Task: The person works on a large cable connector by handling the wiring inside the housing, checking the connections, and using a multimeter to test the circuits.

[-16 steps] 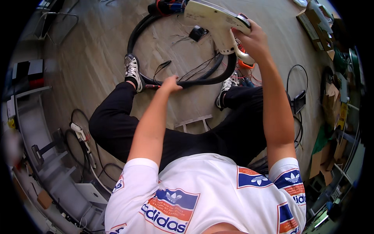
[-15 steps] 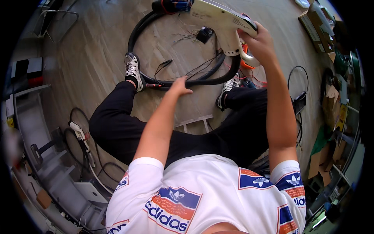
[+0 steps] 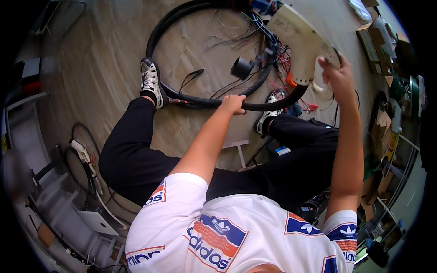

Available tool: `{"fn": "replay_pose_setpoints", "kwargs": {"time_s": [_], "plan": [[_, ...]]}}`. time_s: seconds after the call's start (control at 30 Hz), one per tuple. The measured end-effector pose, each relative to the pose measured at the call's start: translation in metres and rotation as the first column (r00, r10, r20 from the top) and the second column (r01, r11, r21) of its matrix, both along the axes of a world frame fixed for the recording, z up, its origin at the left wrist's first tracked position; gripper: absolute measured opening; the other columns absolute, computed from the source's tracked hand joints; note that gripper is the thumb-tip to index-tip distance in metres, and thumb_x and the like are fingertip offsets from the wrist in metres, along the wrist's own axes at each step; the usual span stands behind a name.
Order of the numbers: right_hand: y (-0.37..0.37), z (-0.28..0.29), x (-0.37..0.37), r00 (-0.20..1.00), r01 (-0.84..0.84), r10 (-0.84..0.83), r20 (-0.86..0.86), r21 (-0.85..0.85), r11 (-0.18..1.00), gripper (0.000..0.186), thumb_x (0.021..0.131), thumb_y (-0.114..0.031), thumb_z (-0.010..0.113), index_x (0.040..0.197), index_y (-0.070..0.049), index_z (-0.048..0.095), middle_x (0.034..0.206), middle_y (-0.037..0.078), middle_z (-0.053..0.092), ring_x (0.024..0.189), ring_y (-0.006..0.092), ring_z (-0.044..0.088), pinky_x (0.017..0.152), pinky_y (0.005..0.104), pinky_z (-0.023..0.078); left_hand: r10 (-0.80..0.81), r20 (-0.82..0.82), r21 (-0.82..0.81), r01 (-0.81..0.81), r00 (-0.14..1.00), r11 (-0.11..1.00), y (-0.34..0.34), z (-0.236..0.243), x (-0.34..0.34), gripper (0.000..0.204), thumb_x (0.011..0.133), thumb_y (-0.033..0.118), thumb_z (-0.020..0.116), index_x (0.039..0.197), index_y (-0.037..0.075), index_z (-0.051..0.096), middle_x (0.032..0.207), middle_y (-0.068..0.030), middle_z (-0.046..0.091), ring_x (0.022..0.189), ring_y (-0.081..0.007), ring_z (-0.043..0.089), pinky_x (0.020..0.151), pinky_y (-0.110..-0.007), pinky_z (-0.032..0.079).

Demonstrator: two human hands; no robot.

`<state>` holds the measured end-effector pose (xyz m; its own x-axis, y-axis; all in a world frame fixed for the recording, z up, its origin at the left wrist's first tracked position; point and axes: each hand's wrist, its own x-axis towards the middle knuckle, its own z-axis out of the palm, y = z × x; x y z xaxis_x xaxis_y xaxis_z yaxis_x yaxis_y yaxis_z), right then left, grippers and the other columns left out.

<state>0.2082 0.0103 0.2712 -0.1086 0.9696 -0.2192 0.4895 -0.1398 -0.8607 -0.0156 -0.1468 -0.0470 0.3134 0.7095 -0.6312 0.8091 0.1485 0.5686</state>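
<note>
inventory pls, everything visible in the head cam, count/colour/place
thick hose: 1, black, looped in a ring on the floor, passing under the left hand
charging-gun housing: 1, cream, upper right, held up off the floor
loose wires: a bundle, thin, black, red and blue, inside the ring near the housing
round black part: 1, on the wires inside the ring
power strip: 1, white, floor at left, with cable
cardboard boxes: several, brown, right edge
floor: grey-brown
shoes: 2, black and white, against the hose
trousers: black
shirt: white, printed
left hand: on the hose
right hand: on the housing's grip
</note>
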Motion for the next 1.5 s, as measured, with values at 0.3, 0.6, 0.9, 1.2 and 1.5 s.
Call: {"fn": "replay_pose_setpoints", "kwargs": {"time_s": [0.3,0.6,0.9,1.2,1.5], "plan": [[0.092,-0.061,0.038,0.988,0.061,-0.089,-0.128,-0.214,0.975,0.024,0.085,-0.009,0.070,0.102,0.001,0.056,0.073,0.004,0.057,0.053,0.0125,0.054,0.044,0.0323,0.047,0.047,0.032,-0.088,-0.044,0.998,0.995,-0.033,0.034,-0.023,0.032,0.076,0.033,0.076,0.101,0.014,0.077,0.108,-0.0195,0.073,0.107,-0.0382,0.068,0.093,-0.048,0.055],[0.073,-0.149,0.066,1.000,0.014,-0.023,-0.014,-0.466,0.885,0.007,0.082,-0.005,0.063,0.086,-0.002,0.058,0.070,0.005,0.057,0.053,0.0151,0.054,0.045,0.0331,0.048,-0.039,-0.104,-0.251,0.012,0.994,0.968,-0.076,0.042,-0.030,0.033,0.077,0.026,0.072,0.107,0.013,0.078,0.115,-0.0183,0.072,0.111,-0.0384,0.068,0.098,-0.047,0.054],[0.041,-0.157,0.076,0.992,-0.046,-0.037,-0.121,-0.615,0.787,0.010,0.085,-0.006,0.063,0.091,-0.003,0.056,0.066,0.003,0.053,0.051,0.0134,0.053,0.047,0.0315,0.049,-0.041,-0.017,-0.142,0.038,0.999,0.989,-0.109,-0.012,-0.037,0.034,0.072,0.027,0.077,0.102,0.012,0.073,0.104,-0.0162,0.074,0.105,-0.0357,0.068,0.093,-0.048,0.053],[0.019,-0.192,0.076,0.998,-0.047,0.002,-0.059,-0.776,0.629,0.005,0.086,-0.006,0.063,0.085,-0.004,0.058,0.066,0.003,0.055,0.051,0.0154,0.055,0.048,0.0344,0.050,-0.256,-0.111,-0.382,0.197,0.960,0.903,-0.116,-0.013,-0.058,0.041,0.072,0.027,0.077,0.113,0.025,0.073,0.115,-0.0074,0.073,0.118,-0.0297,0.065,0.103,-0.051,0.042],[0.012,-0.232,0.073,0.986,-0.052,-0.091,-0.142,-0.770,0.636,0.009,0.085,-0.004,0.065,0.092,-0.005,0.059,0.067,0.003,0.056,0.054,0.0152,0.056,0.050,0.0358,0.052,-0.198,-0.163,-0.418,0.114,0.967,0.901,-0.119,-0.049,-0.074,0.043,0.079,0.025,0.069,0.121,0.020,0.070,0.124,-0.0118,0.069,0.126,-0.0342,0.059,0.108,-0.055,0.038]]}}
